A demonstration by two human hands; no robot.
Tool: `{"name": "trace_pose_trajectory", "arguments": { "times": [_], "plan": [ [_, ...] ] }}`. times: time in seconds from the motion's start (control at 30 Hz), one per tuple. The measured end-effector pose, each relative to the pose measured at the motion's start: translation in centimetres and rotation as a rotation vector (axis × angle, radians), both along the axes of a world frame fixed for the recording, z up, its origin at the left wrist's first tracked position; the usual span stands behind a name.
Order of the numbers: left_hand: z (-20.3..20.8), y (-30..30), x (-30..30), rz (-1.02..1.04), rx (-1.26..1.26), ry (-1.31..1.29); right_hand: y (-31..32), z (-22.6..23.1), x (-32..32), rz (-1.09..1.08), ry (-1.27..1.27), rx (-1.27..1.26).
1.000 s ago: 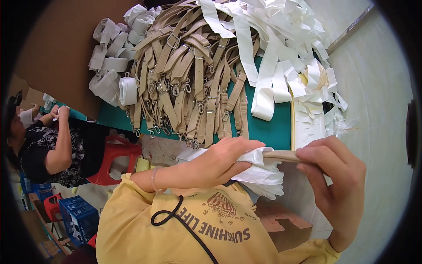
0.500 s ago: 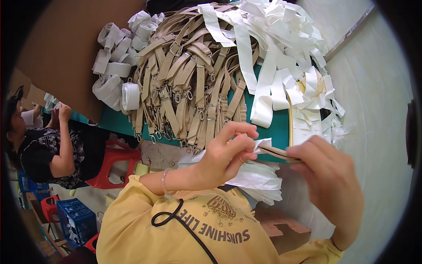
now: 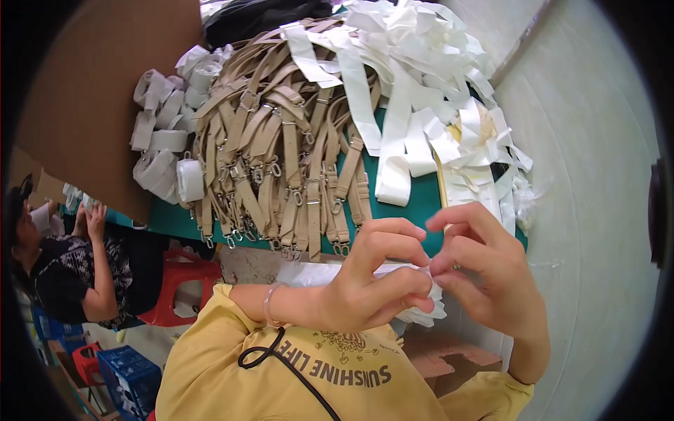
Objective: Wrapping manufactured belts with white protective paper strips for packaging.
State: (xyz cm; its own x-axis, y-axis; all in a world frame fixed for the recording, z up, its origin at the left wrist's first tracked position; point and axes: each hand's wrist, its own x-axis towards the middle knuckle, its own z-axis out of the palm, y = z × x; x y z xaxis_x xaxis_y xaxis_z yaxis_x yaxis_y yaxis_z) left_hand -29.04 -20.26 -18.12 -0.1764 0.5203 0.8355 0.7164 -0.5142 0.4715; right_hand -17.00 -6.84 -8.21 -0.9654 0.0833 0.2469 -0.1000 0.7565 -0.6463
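My left hand and my right hand meet fingertip to fingertip in front of my chest. The left thumb and fingers are pinched together; what lies in them is mostly hidden. My right fingers are curled in, and a small bit of a tan strap shows between them. Beyond the hands, a heap of tan straps with metal clips and buckles spreads over the green table. Long white paper strips hang loose over the straps' right side.
White rolls are piled left of the straps, by a brown cardboard panel. A white wall stands at the right. Below the table are white sheeting and a cardboard box. Another person works at the left near a red stool.
My hands have come together; the strap and white paper stretched between them are now mostly covered by fingers. The view has shifted, and the table's contents appear farther left.
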Motion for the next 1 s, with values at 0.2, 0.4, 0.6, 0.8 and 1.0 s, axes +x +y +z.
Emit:
{"name": "trace_pose_trajectory", "arguments": {
  "times": [0.2, 0.4, 0.6, 0.8, 1.0],
  "plan": [
    [-4.4, 1.3, -0.9, -0.518, -0.689, -0.214, 5.4, -1.2, 8.6, -0.264, -0.015, -0.515],
    [-18.1, -1.3, -0.2, -0.46, -1.142, -0.023, 13.7, -16.7, 26.3, -0.907, 0.273, -0.672],
    [-21.8, -2.2, 0.1, -0.011, -1.164, 0.293, 14.6, -18.9, 14.4, -0.74, -0.259, -0.427],
    [-11.7, 10.2, -0.8, -0.626, -1.098, 0.116, 17.5, -15.7, -2.2, -0.48, -0.098, -0.288],
    [-21.9, 33.8, 1.9, 0.289, -0.519, 0.128, 14.7, -14.0, -14.8, -0.191, -0.445, 0.316]
  ]
}}
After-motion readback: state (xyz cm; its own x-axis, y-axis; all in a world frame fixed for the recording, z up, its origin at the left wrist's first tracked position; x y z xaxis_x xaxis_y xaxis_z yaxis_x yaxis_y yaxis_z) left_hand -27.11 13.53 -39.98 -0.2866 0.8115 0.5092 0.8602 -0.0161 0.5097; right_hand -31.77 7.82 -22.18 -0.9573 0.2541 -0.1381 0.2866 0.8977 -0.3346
